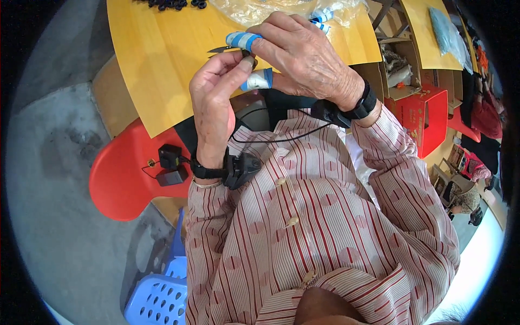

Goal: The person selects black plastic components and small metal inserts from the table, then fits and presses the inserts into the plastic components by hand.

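Over the near edge of the yellow table, my two hands meet. My left hand pinches a small black part between thumb and fingertips. Blue-and-white tape wraps the index finger and thumb of my right hand, which is closed around a small cutting tool. Only the tool's dark pointed blade shows, sticking out to the left past the taped index finger, beside the black part. Its handle is hidden in my grip, so I cannot tell whether it is a knife or snips.
Several black rings lie at the table's far edge, beside a clear plastic bag. A red chair with black devices stands at left, a blue perforated plastic seat below. Right are a red box and other people.
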{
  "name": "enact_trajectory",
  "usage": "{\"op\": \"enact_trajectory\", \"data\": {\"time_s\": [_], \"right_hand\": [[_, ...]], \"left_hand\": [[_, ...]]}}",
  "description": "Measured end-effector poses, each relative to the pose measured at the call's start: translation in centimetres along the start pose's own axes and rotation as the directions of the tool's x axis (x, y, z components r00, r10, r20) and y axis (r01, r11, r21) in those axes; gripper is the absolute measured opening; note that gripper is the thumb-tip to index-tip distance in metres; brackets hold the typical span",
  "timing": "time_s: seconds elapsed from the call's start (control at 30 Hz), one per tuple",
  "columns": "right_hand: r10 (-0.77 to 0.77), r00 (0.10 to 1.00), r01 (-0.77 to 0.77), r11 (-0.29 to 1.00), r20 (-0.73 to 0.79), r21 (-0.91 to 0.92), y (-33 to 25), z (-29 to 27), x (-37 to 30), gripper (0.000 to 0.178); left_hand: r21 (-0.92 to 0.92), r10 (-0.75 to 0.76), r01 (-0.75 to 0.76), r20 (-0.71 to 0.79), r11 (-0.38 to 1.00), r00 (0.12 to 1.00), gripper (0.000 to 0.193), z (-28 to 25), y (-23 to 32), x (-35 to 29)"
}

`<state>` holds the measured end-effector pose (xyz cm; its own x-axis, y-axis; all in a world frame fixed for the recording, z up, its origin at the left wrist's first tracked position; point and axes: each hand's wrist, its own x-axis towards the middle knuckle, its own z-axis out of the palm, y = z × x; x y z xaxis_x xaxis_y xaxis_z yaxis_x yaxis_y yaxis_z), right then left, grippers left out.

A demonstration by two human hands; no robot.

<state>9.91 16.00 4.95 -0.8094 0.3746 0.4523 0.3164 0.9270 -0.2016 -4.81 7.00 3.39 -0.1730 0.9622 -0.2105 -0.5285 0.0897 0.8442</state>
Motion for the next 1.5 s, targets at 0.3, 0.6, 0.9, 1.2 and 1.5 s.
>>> {"op": "enact_trajectory", "data": {"time_s": [0.3,0.6,0.9,1.2,1.5], "right_hand": [[-0.037,0.999,0.035,0.998,-0.036,-0.044,0.0,0.4,-0.5,0.035],[-0.009,1.000,0.010,0.996,-0.015,0.091,0.5,0.8,-1.1,0.036],[-0.016,0.999,0.022,0.990,-0.044,0.140,0.7,0.3,-1.5,0.036],[0.050,0.993,-0.024,0.975,-0.111,0.222,1.0,0.6,-1.8,0.038],[0.039,0.998,-0.029,0.987,-0.056,0.158,0.7,-0.1,-1.6,0.038]], "left_hand": [[0.066,-0.002,0.001,0.018,0.998,1.000,0.019,0.3,0.6,-0.1],[0.156,-0.066,0.061,0.028,0.986,0.997,0.018,0.2,0.6,0.2],[0.260,-0.088,0.081,0.015,0.962,0.996,0.022,1.1,1.5,-0.5],[0.278,-0.028,0.025,0.006,0.960,1.000,0.024,1.0,1.8,-1.1],[0.524,0.144,-0.162,0.077,0.836,0.987,0.019,1.3,1.6,-1.2]]}}
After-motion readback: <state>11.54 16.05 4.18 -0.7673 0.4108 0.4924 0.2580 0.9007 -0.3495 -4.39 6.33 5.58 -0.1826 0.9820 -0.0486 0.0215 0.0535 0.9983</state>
